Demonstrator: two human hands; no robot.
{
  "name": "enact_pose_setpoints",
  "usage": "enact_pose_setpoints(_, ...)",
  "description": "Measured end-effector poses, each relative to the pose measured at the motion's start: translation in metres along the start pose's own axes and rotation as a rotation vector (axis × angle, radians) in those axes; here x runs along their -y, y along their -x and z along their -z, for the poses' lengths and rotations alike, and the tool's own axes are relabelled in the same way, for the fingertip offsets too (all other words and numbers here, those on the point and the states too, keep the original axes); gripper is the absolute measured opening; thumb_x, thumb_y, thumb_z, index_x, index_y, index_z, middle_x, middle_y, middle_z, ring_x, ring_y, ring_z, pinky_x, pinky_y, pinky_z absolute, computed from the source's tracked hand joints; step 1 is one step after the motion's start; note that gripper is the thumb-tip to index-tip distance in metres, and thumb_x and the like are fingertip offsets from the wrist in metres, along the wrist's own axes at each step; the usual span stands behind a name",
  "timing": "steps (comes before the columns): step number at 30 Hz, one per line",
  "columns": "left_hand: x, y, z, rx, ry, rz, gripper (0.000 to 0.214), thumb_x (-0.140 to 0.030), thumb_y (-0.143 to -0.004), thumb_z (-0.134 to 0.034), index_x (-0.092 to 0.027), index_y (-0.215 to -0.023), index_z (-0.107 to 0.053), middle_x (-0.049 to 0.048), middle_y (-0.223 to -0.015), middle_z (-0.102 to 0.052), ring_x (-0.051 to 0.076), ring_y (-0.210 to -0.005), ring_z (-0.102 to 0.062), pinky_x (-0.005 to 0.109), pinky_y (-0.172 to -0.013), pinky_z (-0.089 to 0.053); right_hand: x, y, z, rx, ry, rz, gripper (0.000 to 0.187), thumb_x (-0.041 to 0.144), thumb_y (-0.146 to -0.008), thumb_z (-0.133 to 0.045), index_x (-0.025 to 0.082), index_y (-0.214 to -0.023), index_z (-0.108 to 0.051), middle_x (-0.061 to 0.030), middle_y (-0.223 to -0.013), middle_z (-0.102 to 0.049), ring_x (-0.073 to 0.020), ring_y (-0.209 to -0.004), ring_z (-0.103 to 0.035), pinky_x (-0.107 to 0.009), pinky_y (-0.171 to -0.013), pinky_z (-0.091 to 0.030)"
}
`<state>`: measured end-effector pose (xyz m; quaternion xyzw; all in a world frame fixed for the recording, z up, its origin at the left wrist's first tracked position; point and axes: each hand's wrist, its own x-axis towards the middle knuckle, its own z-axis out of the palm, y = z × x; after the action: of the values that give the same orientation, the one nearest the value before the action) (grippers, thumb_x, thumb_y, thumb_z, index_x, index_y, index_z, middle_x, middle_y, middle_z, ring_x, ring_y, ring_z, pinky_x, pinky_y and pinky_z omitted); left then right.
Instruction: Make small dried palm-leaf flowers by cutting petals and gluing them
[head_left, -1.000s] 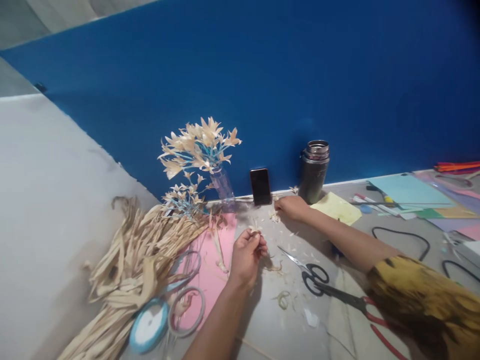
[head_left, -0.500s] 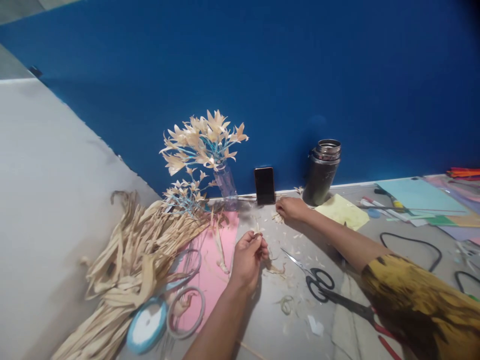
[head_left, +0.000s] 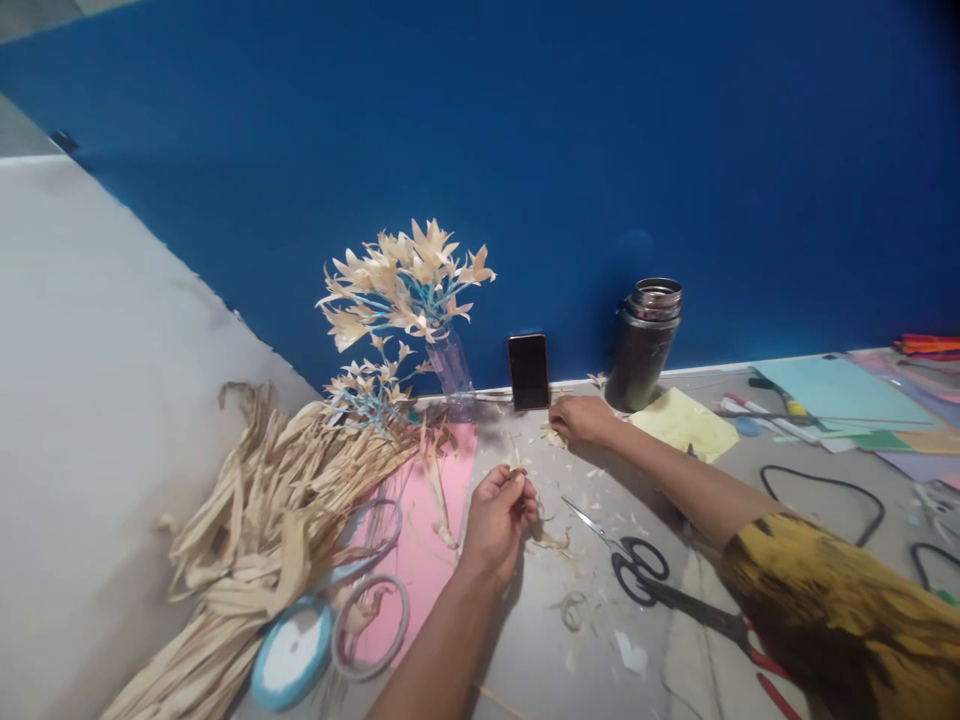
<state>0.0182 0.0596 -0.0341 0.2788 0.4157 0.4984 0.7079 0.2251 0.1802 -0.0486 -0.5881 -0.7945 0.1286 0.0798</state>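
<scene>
My left hand (head_left: 496,514) is closed in a pinch on a small husk flower piece (head_left: 514,464), held just above the grey table (head_left: 540,640). My right hand (head_left: 581,417) reaches forward beside the black phone (head_left: 528,370), its fingers curled down on small husk scraps (head_left: 553,435) lying on the table. A clear vase (head_left: 451,368) of cream husk flowers with blue stems (head_left: 405,280) stands at the blue wall. A heap of dried husk strips (head_left: 255,520) lies to the left.
Black-handled scissors (head_left: 626,555) lie right of my left hand, red-handled ones (head_left: 720,625) nearer me. A pink sheet (head_left: 427,530), blue ribbon spool (head_left: 289,650), tape ring (head_left: 371,625), dark flask (head_left: 643,345), yellow paper (head_left: 684,422), coloured sheets (head_left: 840,395) and black cable (head_left: 825,480) surround them.
My right hand has drawn slightly left and down onto the scraps near the phone. My left hand has stayed closed on the flower piece. The view shifted slightly left a second ago.
</scene>
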Motion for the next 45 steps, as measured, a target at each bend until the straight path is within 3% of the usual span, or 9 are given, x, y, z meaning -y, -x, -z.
enact_pose_setpoints(7, 0.000, -0.001, 0.000, -0.006, 0.005, -0.005, 0.042, -0.034, -0.063, -0.087, -0.017, -0.077, -0.052, -0.0022, -0.064, -0.060, 0.007, -0.054, -0.052, 0.019, -0.052, -0.041, 0.003, 0.005, 0.014, -0.073, -0.393, -0.090, 0.017, 0.023, -0.078, -0.058, 0.015, -0.079, -0.073, -0.0069, -0.079, -0.074, -0.0188, -0.074, -0.064, -0.025, -0.065, -0.042)
enact_pose_setpoints(12, -0.006, 0.003, -0.008, 0.006, 0.062, -0.043, 0.044, -0.034, -0.062, -0.089, -0.017, -0.081, -0.053, -0.0012, -0.070, -0.062, 0.008, -0.058, -0.055, 0.018, -0.052, -0.042, 0.023, 0.045, 0.032, -0.074, -0.734, -0.140, 0.024, 0.037, -0.079, -0.060, 0.015, -0.078, -0.070, -0.0023, -0.060, -0.066, -0.0116, -0.048, -0.050, -0.024, -0.047, -0.038)
enact_pose_setpoints(17, -0.010, 0.013, -0.027, 0.051, 0.107, -0.080, 0.044, -0.030, -0.061, -0.090, -0.018, -0.081, -0.053, 0.0037, -0.086, -0.069, 0.011, -0.069, -0.060, 0.020, -0.054, -0.045, 0.051, 0.115, 0.046, -0.052, -1.092, -0.223, 0.026, 0.036, -0.070, -0.071, 0.016, -0.086, -0.068, -0.0012, -0.067, -0.068, -0.0081, -0.048, -0.045, -0.022, -0.046, -0.034)
enact_pose_setpoints(20, -0.003, 0.022, -0.041, 0.090, 0.122, -0.058, 0.040, -0.028, -0.063, -0.089, -0.018, -0.081, -0.054, 0.0063, -0.093, -0.071, 0.013, -0.077, -0.063, 0.021, -0.060, -0.048, 0.063, 0.147, 0.046, -0.183, -1.158, -0.288, 0.028, 0.035, -0.068, -0.075, 0.017, -0.088, -0.068, 0.0002, -0.069, -0.068, -0.0099, -0.053, -0.051, -0.023, -0.048, -0.038)
enact_pose_setpoints(24, 0.016, 0.033, -0.061, 0.139, 0.131, -0.012, 0.036, -0.026, -0.063, -0.089, -0.017, -0.080, -0.058, 0.0040, -0.090, -0.071, 0.013, -0.078, -0.064, 0.022, -0.067, -0.050, 0.072, 0.169, 0.033, -0.389, -1.131, -0.312, 0.026, 0.036, -0.072, -0.073, 0.018, -0.089, -0.065, 0.0000, -0.072, -0.067, -0.0146, -0.064, -0.061, -0.025, -0.058, -0.047)
enact_pose_setpoints(28, 0.029, 0.038, -0.073, 0.174, 0.123, 0.006, 0.034, -0.027, -0.064, -0.089, -0.016, -0.076, -0.059, 0.0027, -0.080, -0.071, 0.011, -0.072, -0.064, 0.021, -0.069, -0.048, 0.077, 0.178, 0.021, -0.475, -1.170, -0.307, 0.024, 0.037, -0.075, -0.072, 0.020, -0.086, -0.060, 0.0000, -0.074, -0.066, -0.0154, -0.067, -0.063, -0.026, -0.061, -0.048)
enact_pose_setpoints(35, 0.026, 0.034, -0.063, 0.300, -0.067, 0.009, 0.027, -0.028, -0.069, -0.085, -0.016, -0.075, -0.061, 0.0023, -0.069, -0.067, 0.011, -0.061, -0.058, 0.022, -0.061, -0.043, 0.055, 0.184, 0.012, -0.227, -1.425, -0.277, 0.029, 0.045, -0.081, -0.069, 0.017, -0.088, -0.066, 0.0038, -0.060, -0.057, -0.0079, -0.047, -0.040, -0.022, -0.046, -0.028)
enact_pose_setpoints(40, 0.025, 0.032, -0.062, 0.277, -0.286, -0.076, 0.021, -0.029, -0.071, -0.080, -0.016, -0.076, -0.064, 0.0020, -0.066, -0.066, 0.012, -0.057, -0.057, 0.023, -0.060, -0.044, 0.044, 0.185, 0.008, -0.194, -1.461, -0.283, 0.038, 0.053, -0.084, -0.064, 0.017, -0.070, -0.063, 0.0056, -0.049, -0.045, -0.0078, -0.045, -0.031, -0.023, -0.045, -0.021)
enact_pose_setpoints(45, 0.026, 0.029, -0.062, 0.254, -0.328, -0.056, 0.023, -0.031, -0.070, -0.081, -0.017, -0.075, -0.064, 0.0011, -0.061, -0.064, 0.013, -0.054, -0.057, 0.023, -0.057, -0.044, 0.047, 0.183, 0.010, -0.173, -1.437, -0.369, 0.026, 0.042, -0.073, -0.071, 0.019, -0.067, -0.062, 0.0050, -0.050, -0.049, -0.0081, -0.044, -0.032, -0.023, -0.045, -0.020)
